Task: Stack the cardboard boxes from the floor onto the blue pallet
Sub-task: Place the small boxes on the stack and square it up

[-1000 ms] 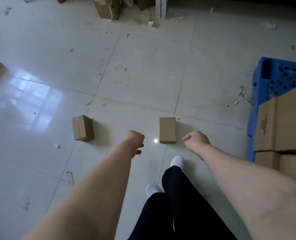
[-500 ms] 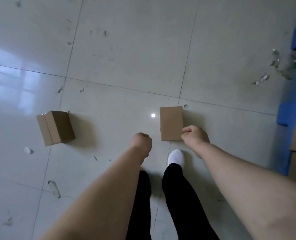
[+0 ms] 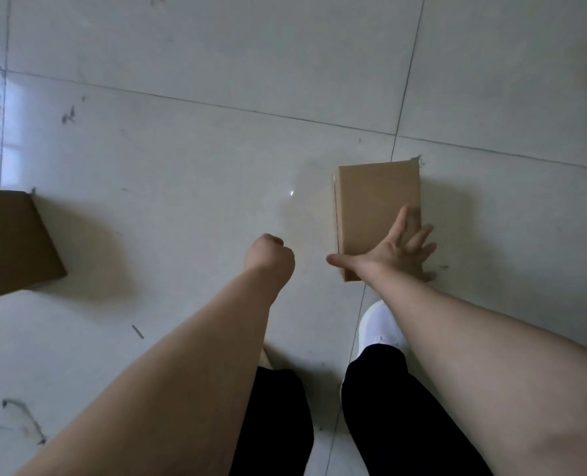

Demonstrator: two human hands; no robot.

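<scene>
- Pale glossy tiled floor (image 3: 182,159) fills pretty much the whole view, scuffed and a bit glary. The blue pallet isn't in shot at all.
- I'd call this the pickup step. The flat cardboard box (image 3: 376,204) lies on the floor alongside a tile seam, just ahead of the white shoe (image 3: 378,329).
- The right hand (image 3: 400,254) is spread wide, fingers apart, over the near end of that box. It's blurry there, so I can't swear it's touching.
- The left hand (image 3: 269,257) is balled into a fist holding nothing, over bare tile just left of the box.
- Next move, I reckon: clamp thumb and fingers across the box's width, lift, then carry it to the pallet.
- A second box (image 3: 13,242) sits at the left edge, well apart and skewed to the tiles.
- There's a paper scrap (image 3: 24,420) bottom left. Nothing blocks the reach, but my own foot is close.
</scene>
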